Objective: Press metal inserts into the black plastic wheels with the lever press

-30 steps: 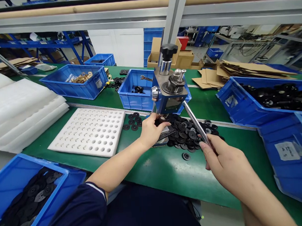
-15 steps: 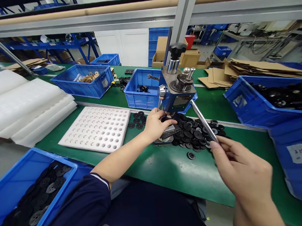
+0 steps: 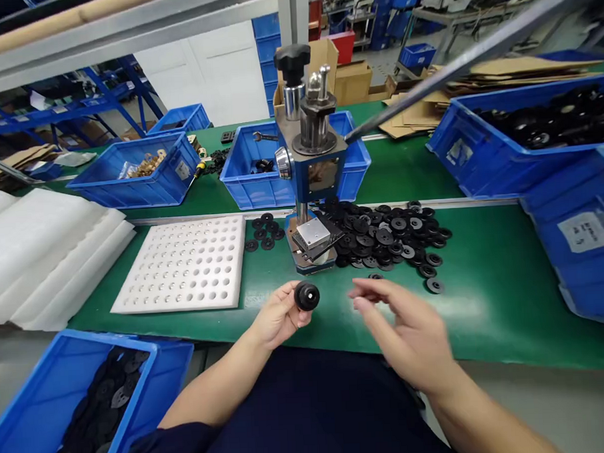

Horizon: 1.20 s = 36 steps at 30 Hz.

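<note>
One wheel [image 3: 305, 294] sat gripped in the left hand [image 3: 276, 320] before the press [image 3: 306, 163], its lever [image 3: 467, 61] released, pressing likely paused, right hand [image 3: 414, 335] seemingly open.

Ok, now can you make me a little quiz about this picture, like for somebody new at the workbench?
1. Pick one: which hand holds a black round piece? A: right. B: left. C: both.
2. True or false: the white tray is on the person's left of the press.
3. Fill the gap: the tabletop is coloured ____.

Key: 1 B, the left hand; 2 true; 3 green.
</note>
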Available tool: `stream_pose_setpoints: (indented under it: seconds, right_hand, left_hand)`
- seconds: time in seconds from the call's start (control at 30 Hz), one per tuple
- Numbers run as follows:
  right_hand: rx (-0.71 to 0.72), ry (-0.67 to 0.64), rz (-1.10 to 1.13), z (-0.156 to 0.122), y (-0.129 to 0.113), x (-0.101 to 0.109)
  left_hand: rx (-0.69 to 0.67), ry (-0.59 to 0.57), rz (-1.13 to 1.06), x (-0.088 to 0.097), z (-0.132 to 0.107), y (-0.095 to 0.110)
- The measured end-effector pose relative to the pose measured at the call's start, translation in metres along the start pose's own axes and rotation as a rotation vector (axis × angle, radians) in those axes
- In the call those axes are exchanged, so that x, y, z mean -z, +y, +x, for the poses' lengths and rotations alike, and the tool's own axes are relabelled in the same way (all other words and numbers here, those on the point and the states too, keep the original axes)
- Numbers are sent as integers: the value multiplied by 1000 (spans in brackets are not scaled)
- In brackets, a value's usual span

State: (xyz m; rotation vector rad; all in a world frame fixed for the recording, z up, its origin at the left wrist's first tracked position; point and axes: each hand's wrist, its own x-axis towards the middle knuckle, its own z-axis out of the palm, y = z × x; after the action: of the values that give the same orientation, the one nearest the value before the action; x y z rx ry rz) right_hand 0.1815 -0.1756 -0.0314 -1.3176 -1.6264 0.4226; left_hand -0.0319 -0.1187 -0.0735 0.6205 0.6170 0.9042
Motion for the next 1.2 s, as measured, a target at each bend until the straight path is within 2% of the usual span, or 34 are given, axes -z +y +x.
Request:
stream_pose_setpoints:
  seconds: [0.07, 0.13, 0.43, 0.63, 0.8, 0.87, 0.97, 1.1, 1.13, 1.2]
  right_hand:
    - [24, -95, 60, -1, 1, -15]
    - [36, -126, 88, -1, 0, -22]
    - [-104, -214, 152, -6, 8, -32]
    - [-157, -268, 207, -6, 10, -34]
    - [-184, -289, 216, -1, 10, -32]
    - [-145, -240, 178, 8, 8, -24]
    - [-50, -41, 118, 34, -2, -1]
    - [47, 301, 204, 89, -37, 45]
    - [61, 354, 271, 103, -48, 56]
    - [59, 335, 370, 131, -69, 77]
  left_hand:
    - [80, -19, -72, 4, -1, -10]
    - [125, -27, -108, 6, 0, -17]
    - [211, -30, -131, 10, 4, -30]
    - [210, -14, -108, 9, 5, -32]
    - [148, -6, 37, 19, 5, -32]
    - [80, 31, 175, 22, 6, -20]
    - [-108, 147, 456, 15, 13, 18]
    - [-470, 294, 884, -23, 30, 79]
    - [-547, 322, 979, -34, 36, 90]
    - [-641, 345, 1127, -53, 49, 104]
